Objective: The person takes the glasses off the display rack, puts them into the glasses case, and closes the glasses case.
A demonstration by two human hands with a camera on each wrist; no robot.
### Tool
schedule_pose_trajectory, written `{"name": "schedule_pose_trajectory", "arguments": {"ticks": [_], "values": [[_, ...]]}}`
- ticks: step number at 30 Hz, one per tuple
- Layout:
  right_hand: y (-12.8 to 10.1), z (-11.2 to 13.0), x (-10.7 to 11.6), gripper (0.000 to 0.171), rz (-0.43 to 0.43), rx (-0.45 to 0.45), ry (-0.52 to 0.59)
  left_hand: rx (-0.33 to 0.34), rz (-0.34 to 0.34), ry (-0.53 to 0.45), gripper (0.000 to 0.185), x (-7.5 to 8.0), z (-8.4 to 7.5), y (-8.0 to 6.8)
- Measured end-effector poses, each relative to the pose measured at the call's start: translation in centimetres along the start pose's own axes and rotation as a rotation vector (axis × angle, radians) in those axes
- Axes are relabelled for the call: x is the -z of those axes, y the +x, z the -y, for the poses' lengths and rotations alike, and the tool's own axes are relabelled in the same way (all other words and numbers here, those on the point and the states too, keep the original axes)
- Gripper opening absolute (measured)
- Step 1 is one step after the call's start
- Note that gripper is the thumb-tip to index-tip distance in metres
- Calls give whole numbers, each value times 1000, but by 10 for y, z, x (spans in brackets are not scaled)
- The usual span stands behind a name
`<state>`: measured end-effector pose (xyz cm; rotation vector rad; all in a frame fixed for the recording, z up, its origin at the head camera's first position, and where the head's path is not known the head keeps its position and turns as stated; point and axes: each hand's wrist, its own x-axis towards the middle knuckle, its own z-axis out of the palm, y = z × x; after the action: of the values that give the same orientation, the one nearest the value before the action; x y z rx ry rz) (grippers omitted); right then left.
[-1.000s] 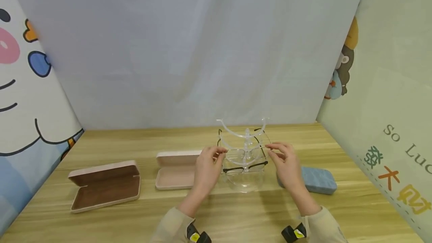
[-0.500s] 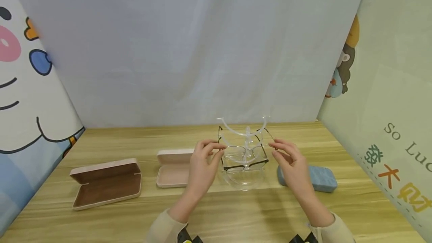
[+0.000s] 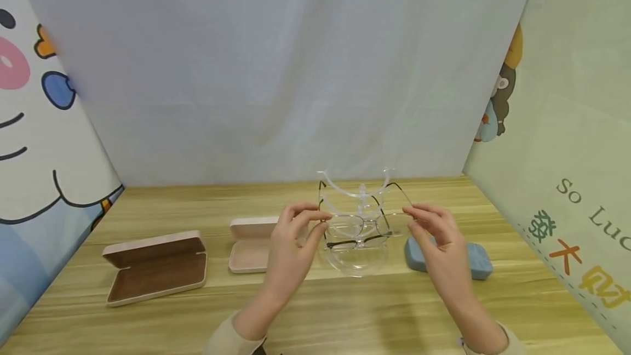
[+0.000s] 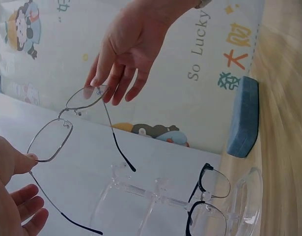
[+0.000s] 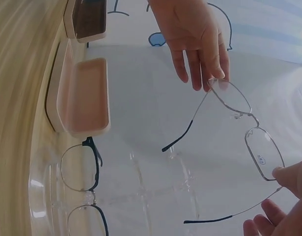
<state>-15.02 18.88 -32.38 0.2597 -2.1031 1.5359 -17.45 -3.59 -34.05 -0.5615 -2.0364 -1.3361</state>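
Wire-rimmed glasses (image 4: 62, 112) shifted right, hands (image 3: 291, 242) (image 3: 442, 242) pinching, clear curved stand (image 3: 362, 195)

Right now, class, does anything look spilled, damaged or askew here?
Nothing looks spilled or damaged: the thin glasses held by the left hand and right hand look whole. Mildly askew: the brown-lined case appears turned, out of line with the pink-lined case.

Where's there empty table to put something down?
Bare table lies in front of the clear stand and right of the blue case. Only a small gap splits the two open cases. It's crowded around the stand: it bears black-framed glasses, and the left hand and right hand hold wire-framed glasses there.
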Motion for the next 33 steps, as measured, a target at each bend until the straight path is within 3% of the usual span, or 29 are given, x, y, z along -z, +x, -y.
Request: {"name": "schedule_pose_trajectory", "arguments": {"ticks": [11, 20, 27, 33], "values": [[-10, 23, -2, 25, -59, 216, 180, -86, -33, -111, 14, 17, -24, 2], [-8, 32, -8, 21, -87, 203, 275, -63, -51, -168, 17, 27, -33, 3], [-6, 28, -15, 23, -81, 239, 321, -17, -29, -331, 14, 28, -29, 2], [-5, 26, -23, 24, -25, 293, 370, 38, -56, -384, 10, 30, -22, 3]]}}
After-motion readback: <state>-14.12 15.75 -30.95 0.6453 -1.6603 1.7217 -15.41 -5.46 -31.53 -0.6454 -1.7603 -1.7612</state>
